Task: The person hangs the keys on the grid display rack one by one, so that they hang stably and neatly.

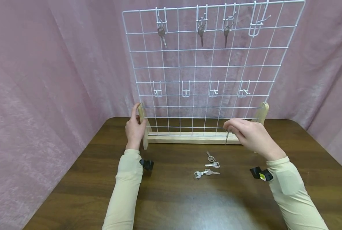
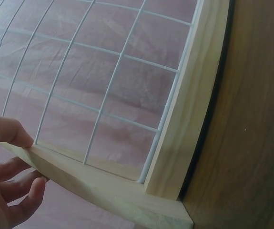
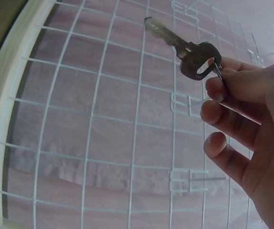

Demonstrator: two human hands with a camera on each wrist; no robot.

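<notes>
Hung keys, head view: Three keys (image 1: 201, 31) are hung from the top row of the white grid (image 1: 186, 67); the top right hook (image 1: 254, 29) is bare.
Low hooks: All four hooks (image 1: 186, 93) are bare.
Bench: The wooden stand (image 1: 182, 138) is set along the far edge of the bench (image 1: 171, 201). Loose keys (image 1: 212, 172) are spread in front of it, well in from the side edges.
Held key: One key (image 1: 227, 138) is held up by the right grip (image 1: 247, 134), in front of the grid, nearer the far right corner than the far left.
Left grip, left wrist view: The stand's end is held by the left grip (image 2: 5, 183), thumb on one side, fingers on the other.
Right grip, right wrist view: The ring (image 3: 218, 71) is pinched narrowly; the key hangs from it, touching no hook.
Key job: Hanging seems partly done, with one key being carried.
Next move: A bare hook is probably needed, its tip met by the ring, the stand kept steady. Which hook is meant cannot be told.
</notes>
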